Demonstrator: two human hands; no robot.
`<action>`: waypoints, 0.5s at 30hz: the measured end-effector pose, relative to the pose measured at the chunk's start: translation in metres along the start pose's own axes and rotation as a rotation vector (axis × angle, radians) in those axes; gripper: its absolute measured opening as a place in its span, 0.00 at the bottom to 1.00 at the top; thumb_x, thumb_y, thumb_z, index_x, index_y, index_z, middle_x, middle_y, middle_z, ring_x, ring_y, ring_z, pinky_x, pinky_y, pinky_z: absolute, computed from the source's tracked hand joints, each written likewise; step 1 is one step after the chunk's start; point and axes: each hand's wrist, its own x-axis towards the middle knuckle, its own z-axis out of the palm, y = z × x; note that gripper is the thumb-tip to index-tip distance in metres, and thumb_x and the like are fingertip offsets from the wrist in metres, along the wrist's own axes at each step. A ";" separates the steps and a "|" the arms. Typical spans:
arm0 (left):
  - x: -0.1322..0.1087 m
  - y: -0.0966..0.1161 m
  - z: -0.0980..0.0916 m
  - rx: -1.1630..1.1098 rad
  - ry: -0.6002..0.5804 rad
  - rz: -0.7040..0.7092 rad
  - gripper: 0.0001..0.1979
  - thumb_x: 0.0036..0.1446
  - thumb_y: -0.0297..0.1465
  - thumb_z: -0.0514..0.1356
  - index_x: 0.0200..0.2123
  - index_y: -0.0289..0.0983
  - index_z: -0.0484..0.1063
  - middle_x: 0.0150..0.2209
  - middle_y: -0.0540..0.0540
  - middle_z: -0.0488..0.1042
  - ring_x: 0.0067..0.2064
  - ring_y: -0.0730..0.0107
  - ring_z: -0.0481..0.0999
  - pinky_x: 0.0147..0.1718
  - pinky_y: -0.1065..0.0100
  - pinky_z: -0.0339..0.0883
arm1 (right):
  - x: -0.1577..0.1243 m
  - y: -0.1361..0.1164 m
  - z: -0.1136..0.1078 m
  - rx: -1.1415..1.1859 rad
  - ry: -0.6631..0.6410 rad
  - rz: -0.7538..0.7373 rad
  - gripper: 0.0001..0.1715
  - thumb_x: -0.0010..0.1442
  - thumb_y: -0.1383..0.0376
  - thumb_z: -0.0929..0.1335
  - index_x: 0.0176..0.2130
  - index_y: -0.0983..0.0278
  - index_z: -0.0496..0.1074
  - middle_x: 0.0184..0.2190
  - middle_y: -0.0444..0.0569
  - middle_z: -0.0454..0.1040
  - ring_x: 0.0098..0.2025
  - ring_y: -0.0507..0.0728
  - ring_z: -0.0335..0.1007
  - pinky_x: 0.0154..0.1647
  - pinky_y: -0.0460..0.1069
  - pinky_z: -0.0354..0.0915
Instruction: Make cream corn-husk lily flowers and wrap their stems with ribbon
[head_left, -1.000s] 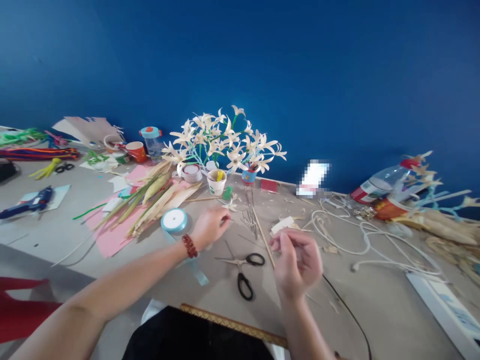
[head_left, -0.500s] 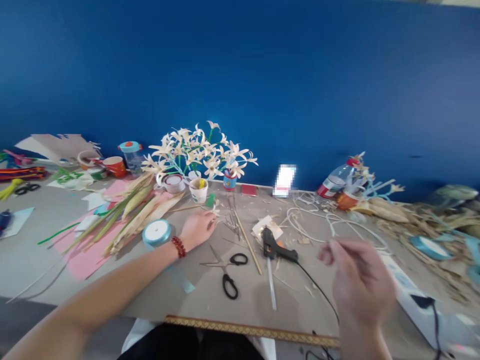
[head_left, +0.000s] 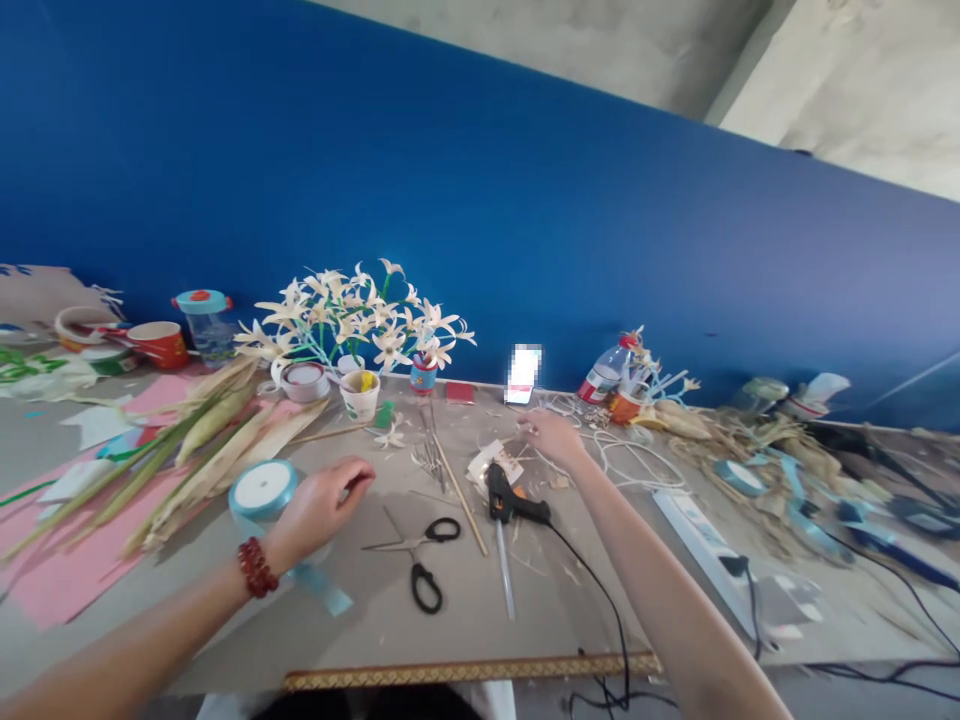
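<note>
My left hand point(head_left: 330, 500) rests just above the table beside a roll of light blue ribbon point(head_left: 262, 488), its fingers loosely curled with a gap at the thumb and nothing visible in them. A small white flower point(head_left: 390, 434) lies beyond its fingertips. Farther back, my right hand point(head_left: 553, 436) reaches out over the table, fingers bent downward and slightly apart, nothing seen in them. Below it are a glue gun point(head_left: 510, 497) with a clear glue stick and a scrap of pale paper point(head_left: 491, 465). Black-handled scissors point(head_left: 424, 575) lie spread between my arms.
White flowers point(head_left: 352, 310) stand in cups at the back. Corn husks point(head_left: 202, 470) cover pink paper on the left. A thin stick point(head_left: 461, 495), a lit phone point(head_left: 523, 375), a plastic bottle point(head_left: 602, 375), a power strip point(head_left: 705, 550) and cords lie around.
My left hand has drawn back from the small white flower toward me. My right hand has swung forward and left, past the glue gun. The view has turned right.
</note>
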 end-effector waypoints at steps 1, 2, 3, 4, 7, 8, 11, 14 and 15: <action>-0.003 0.000 -0.001 -0.015 -0.004 -0.002 0.12 0.64 0.35 0.50 0.38 0.40 0.71 0.36 0.47 0.77 0.36 0.64 0.76 0.34 0.69 0.67 | 0.004 0.001 0.004 -0.016 -0.028 0.007 0.15 0.66 0.62 0.68 0.51 0.64 0.72 0.52 0.53 0.73 0.47 0.59 0.73 0.47 0.57 0.71; -0.006 0.001 -0.002 -0.029 -0.008 -0.003 0.12 0.64 0.35 0.50 0.37 0.40 0.72 0.35 0.47 0.77 0.35 0.64 0.76 0.33 0.69 0.67 | 0.007 0.002 0.008 -0.027 -0.049 0.016 0.16 0.67 0.61 0.67 0.53 0.64 0.70 0.53 0.53 0.72 0.48 0.59 0.73 0.48 0.58 0.71; -0.008 0.001 -0.003 -0.044 -0.014 -0.001 0.12 0.64 0.35 0.50 0.37 0.40 0.72 0.35 0.47 0.77 0.35 0.64 0.76 0.32 0.69 0.67 | 0.010 0.002 0.012 -0.033 -0.061 0.024 0.17 0.67 0.61 0.67 0.54 0.64 0.69 0.53 0.53 0.71 0.48 0.59 0.73 0.48 0.59 0.72; -0.010 0.002 -0.003 -0.060 -0.023 0.003 0.12 0.64 0.35 0.50 0.37 0.40 0.72 0.34 0.47 0.77 0.35 0.64 0.76 0.32 0.69 0.67 | 0.012 0.002 0.015 -0.032 -0.062 0.031 0.18 0.67 0.61 0.67 0.54 0.64 0.69 0.53 0.53 0.71 0.49 0.60 0.72 0.48 0.59 0.72; -0.016 0.004 -0.004 -0.113 -0.040 0.004 0.11 0.64 0.35 0.51 0.36 0.40 0.72 0.34 0.47 0.77 0.35 0.65 0.75 0.30 0.71 0.67 | 0.016 -0.001 0.019 -0.002 -0.005 0.035 0.18 0.67 0.61 0.67 0.55 0.64 0.68 0.54 0.53 0.71 0.49 0.60 0.72 0.48 0.58 0.72; -0.017 0.004 -0.004 -0.131 -0.042 -0.003 0.10 0.64 0.34 0.52 0.36 0.40 0.72 0.34 0.47 0.77 0.35 0.65 0.75 0.29 0.71 0.66 | 0.016 -0.002 0.017 0.016 0.035 0.031 0.17 0.67 0.61 0.67 0.54 0.64 0.69 0.53 0.53 0.71 0.48 0.59 0.73 0.47 0.58 0.72; -0.019 0.005 -0.005 -0.215 -0.025 -0.064 0.10 0.63 0.35 0.53 0.36 0.39 0.72 0.33 0.47 0.76 0.34 0.66 0.75 0.27 0.72 0.64 | 0.011 -0.010 0.007 0.091 0.197 -0.011 0.10 0.66 0.65 0.66 0.45 0.65 0.75 0.43 0.52 0.78 0.43 0.60 0.75 0.45 0.57 0.71; -0.016 0.009 -0.005 -0.375 0.004 -0.155 0.12 0.64 0.38 0.54 0.37 0.38 0.73 0.29 0.49 0.74 0.31 0.68 0.73 0.28 0.71 0.65 | -0.001 -0.027 -0.006 0.198 0.350 -0.133 0.11 0.64 0.68 0.65 0.40 0.64 0.77 0.38 0.51 0.81 0.39 0.59 0.77 0.43 0.53 0.71; -0.013 0.012 -0.005 -0.438 0.012 -0.174 0.13 0.64 0.39 0.53 0.38 0.37 0.73 0.28 0.49 0.73 0.30 0.68 0.73 0.29 0.71 0.65 | -0.006 -0.036 -0.009 0.235 0.390 -0.184 0.11 0.64 0.67 0.64 0.41 0.64 0.77 0.39 0.51 0.81 0.39 0.58 0.77 0.43 0.53 0.71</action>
